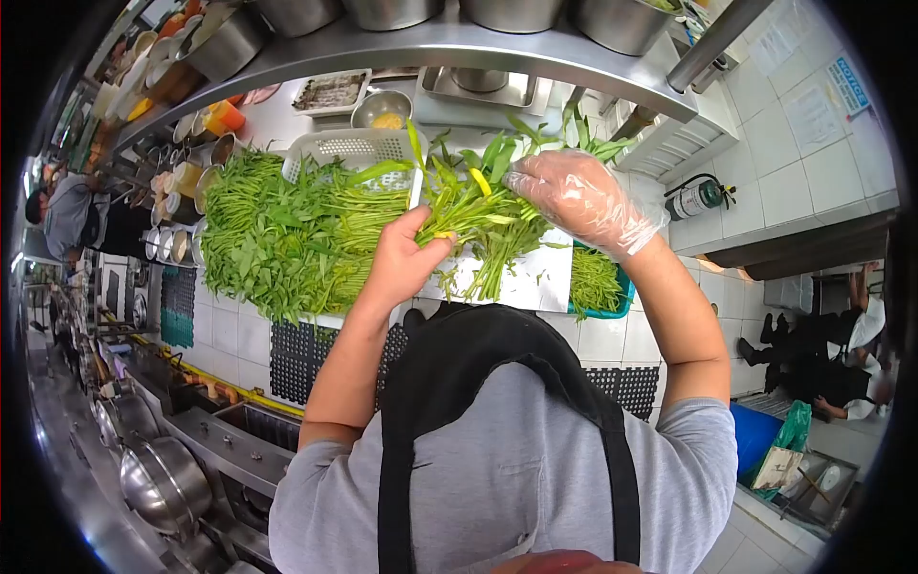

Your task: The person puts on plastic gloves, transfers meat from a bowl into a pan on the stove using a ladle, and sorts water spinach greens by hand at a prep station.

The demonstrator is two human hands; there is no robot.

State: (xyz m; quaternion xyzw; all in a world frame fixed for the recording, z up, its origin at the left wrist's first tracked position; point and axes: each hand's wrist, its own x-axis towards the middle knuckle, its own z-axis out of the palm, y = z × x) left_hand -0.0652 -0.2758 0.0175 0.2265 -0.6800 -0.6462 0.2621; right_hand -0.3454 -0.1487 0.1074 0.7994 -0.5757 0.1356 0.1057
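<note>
My left hand point(406, 258), bare, is closed around the stems of a bunch of long leafy greens point(464, 203) that look like water spinach. At the bunch's leafy end, my right hand point(579, 196), in a clear plastic glove, has its fingers curled round some of the stalks. Yellow bits show among the held greens; I cannot tell whether they are leaves or bands. Below the hands, loose cut stems lie on a white board point(550, 287). A large heap of the same greens point(277, 234) spreads to the left, against a white perforated basket point(349, 145).
A green basket point(628, 292) of stems sits right of the board. Behind stand a metal bowl point(382, 103) and a metal tray point(526, 91). A steel shelf point(430, 48) with pots crosses overhead. Other people are at far left and far right.
</note>
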